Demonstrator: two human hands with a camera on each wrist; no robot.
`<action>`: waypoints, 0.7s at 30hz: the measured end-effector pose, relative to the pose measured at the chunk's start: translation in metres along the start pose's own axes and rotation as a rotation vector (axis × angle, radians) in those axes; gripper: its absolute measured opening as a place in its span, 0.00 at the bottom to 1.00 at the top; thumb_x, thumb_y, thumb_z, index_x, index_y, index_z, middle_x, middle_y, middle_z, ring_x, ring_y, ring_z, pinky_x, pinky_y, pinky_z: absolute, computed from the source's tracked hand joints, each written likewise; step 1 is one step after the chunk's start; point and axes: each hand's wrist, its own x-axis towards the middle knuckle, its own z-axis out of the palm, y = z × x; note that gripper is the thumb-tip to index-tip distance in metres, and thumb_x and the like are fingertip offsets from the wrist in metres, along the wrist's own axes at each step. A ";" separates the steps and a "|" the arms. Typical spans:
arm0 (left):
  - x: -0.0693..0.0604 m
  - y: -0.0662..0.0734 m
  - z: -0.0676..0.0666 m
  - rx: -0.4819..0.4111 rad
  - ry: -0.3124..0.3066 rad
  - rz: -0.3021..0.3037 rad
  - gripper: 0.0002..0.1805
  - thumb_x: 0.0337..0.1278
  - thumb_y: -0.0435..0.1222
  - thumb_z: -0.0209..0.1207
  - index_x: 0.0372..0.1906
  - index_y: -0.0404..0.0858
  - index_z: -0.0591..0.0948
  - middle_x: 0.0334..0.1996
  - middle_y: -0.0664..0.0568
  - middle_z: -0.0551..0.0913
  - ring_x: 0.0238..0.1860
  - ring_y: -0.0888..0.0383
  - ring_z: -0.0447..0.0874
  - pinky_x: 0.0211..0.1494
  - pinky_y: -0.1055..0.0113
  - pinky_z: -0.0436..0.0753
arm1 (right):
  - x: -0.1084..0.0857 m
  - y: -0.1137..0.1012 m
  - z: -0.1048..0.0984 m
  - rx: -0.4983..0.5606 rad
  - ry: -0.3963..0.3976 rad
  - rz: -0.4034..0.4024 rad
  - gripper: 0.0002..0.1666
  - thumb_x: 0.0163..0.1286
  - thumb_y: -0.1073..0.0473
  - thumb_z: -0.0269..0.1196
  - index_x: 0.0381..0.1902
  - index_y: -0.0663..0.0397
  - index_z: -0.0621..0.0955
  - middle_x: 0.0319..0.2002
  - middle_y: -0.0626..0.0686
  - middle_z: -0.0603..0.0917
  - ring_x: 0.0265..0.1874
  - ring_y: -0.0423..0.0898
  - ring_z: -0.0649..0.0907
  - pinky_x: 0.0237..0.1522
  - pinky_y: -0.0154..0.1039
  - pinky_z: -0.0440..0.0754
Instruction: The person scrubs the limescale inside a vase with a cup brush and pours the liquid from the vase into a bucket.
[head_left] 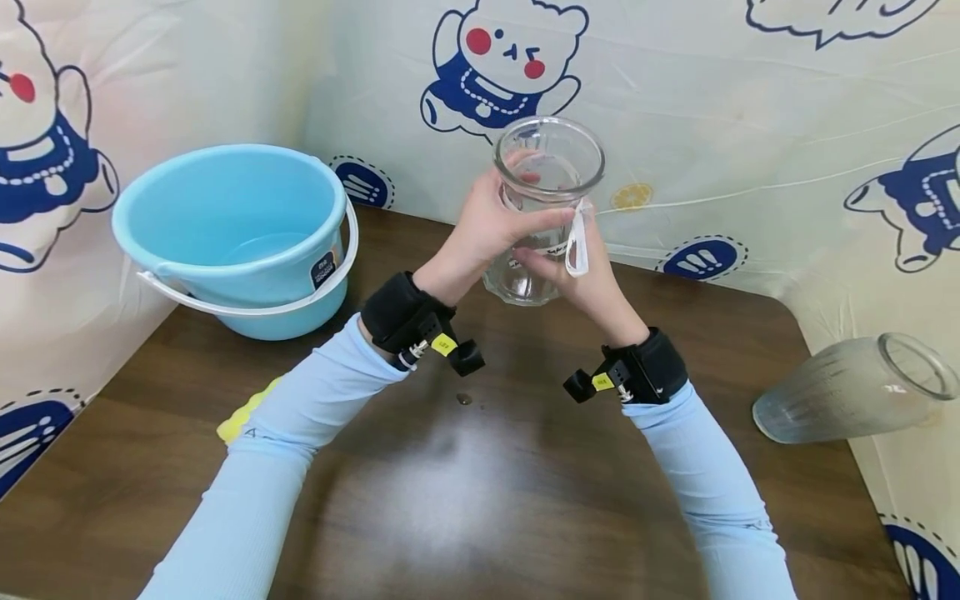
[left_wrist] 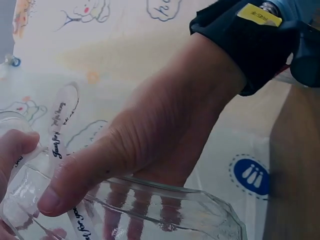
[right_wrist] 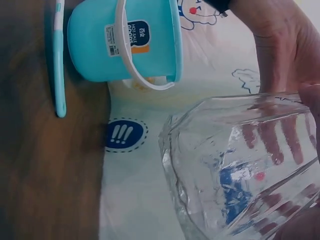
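A clear glass vase (head_left: 525,287) with a wide round rim is held in both hands over the far part of the table in the head view. My left hand (head_left: 487,221) grips its left side, thumb across the front. From the right, my right hand (head_left: 588,275) grips it, thumb on the front. A white printed ribbon (head_left: 576,242) hangs at the vase's neck. The left wrist view shows the ribbon (left_wrist: 57,122) by my left thumb, with fingers seen through the glass. Faceted glass of the vase (right_wrist: 200,165) fills the right wrist view's lower right.
A light blue bucket (head_left: 225,283) with a white handle stands at the left. Something yellow (head_left: 243,417) lies partly under my left sleeve. A tall frosted glass vase (head_left: 840,396) stands at the right edge. A small wet spot (head_left: 464,399) marks the table. Printed curtain surrounds the table's back.
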 end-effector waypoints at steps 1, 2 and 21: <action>0.001 -0.003 0.002 0.012 -0.009 -0.008 0.40 0.38 0.34 0.69 0.62 0.43 0.65 0.56 0.50 0.71 0.56 0.58 0.68 0.56 0.61 0.66 | -0.002 0.006 0.000 -0.005 0.006 0.004 0.46 0.49 0.69 0.68 0.62 0.69 0.55 0.58 0.63 0.66 0.57 0.53 0.68 0.60 0.39 0.63; 0.001 -0.007 0.005 0.022 -0.018 -0.017 0.40 0.38 0.35 0.70 0.62 0.44 0.65 0.55 0.50 0.72 0.55 0.58 0.68 0.56 0.60 0.67 | -0.004 0.012 -0.001 -0.004 0.009 0.005 0.47 0.49 0.69 0.68 0.62 0.69 0.55 0.58 0.63 0.66 0.57 0.52 0.68 0.61 0.40 0.63; 0.018 -0.064 0.056 0.054 -0.247 -0.054 0.40 0.39 0.36 0.69 0.63 0.42 0.65 0.55 0.47 0.74 0.57 0.56 0.70 0.57 0.62 0.69 | -0.054 0.033 -0.021 -0.019 0.184 0.255 0.50 0.46 0.72 0.68 0.63 0.72 0.54 0.60 0.68 0.63 0.58 0.58 0.67 0.60 0.48 0.62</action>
